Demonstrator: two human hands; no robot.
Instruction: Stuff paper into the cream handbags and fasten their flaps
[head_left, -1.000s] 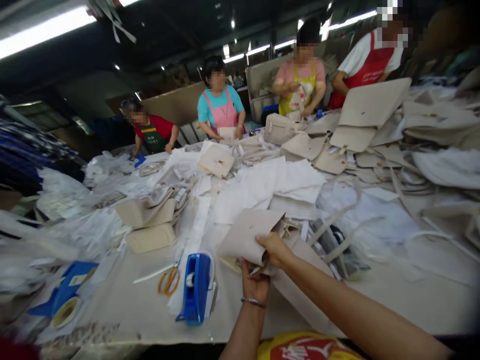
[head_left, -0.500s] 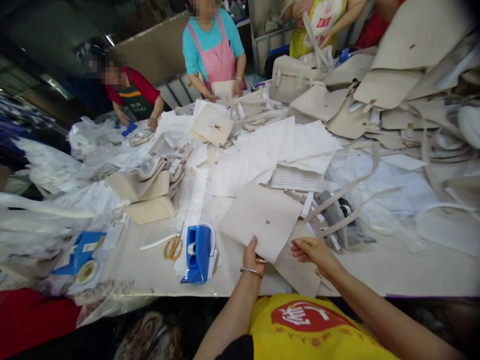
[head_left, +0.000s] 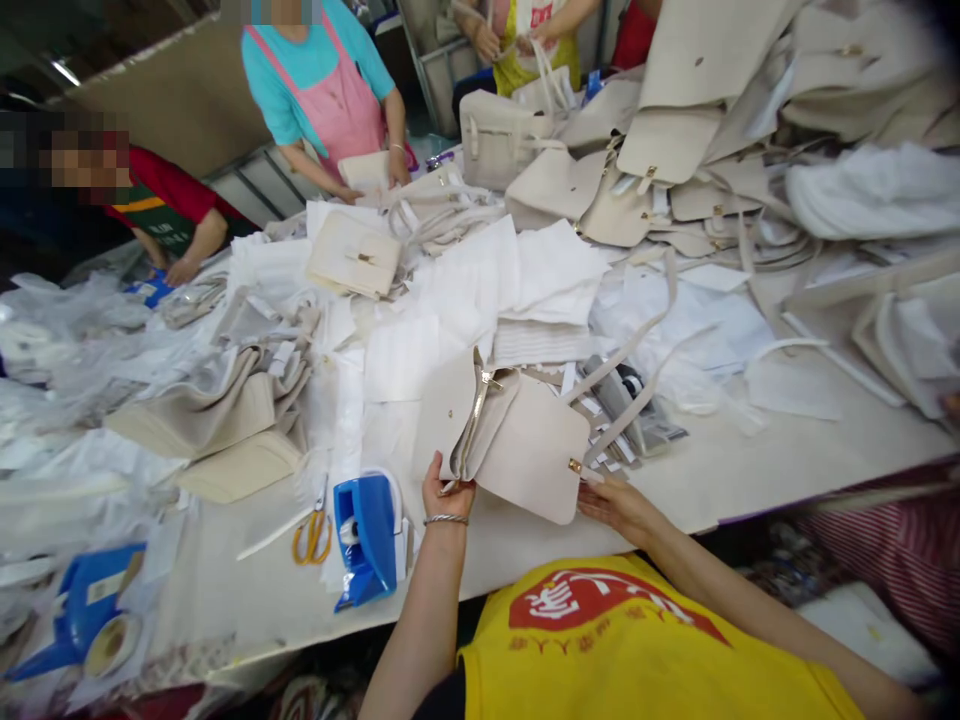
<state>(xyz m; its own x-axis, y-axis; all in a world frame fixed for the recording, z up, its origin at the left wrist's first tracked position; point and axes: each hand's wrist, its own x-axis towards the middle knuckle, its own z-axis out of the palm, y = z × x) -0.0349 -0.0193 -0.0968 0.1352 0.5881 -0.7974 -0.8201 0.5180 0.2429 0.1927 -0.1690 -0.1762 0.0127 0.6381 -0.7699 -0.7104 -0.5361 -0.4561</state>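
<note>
A beige handbag (head_left: pixel 534 445) lies spread at the table's near side, its flap folded out to the right and its gold zip showing. My left hand (head_left: pixel 448 487) is closed on the bag's near edge beside the zip, thumb on top. My right hand (head_left: pixel 619 508) grips the flap's right edge just below a small gold clasp (head_left: pixel 574 465), its fingertips partly hidden by the flap. Behind the bag, beige straps (head_left: pixel 630 345) trail over a grey packet (head_left: pixel 626 400). To the left of my left hand stands a blue tape dispenser (head_left: pixel 367 540).
Orange-handled scissors (head_left: pixel 311 537) lie left of the dispenser, and another blue dispenser (head_left: pixel 86 600) is farther left. White foam sheets (head_left: pixel 465 290) cover the middle. Beige bags (head_left: pixel 682 140) pile up at the back right. Several people work across the table.
The bag's flap has swung out to the right, baring the zip. My right hand has come from beside the bag onto the flap's edge. The whole view has shifted right.
</note>
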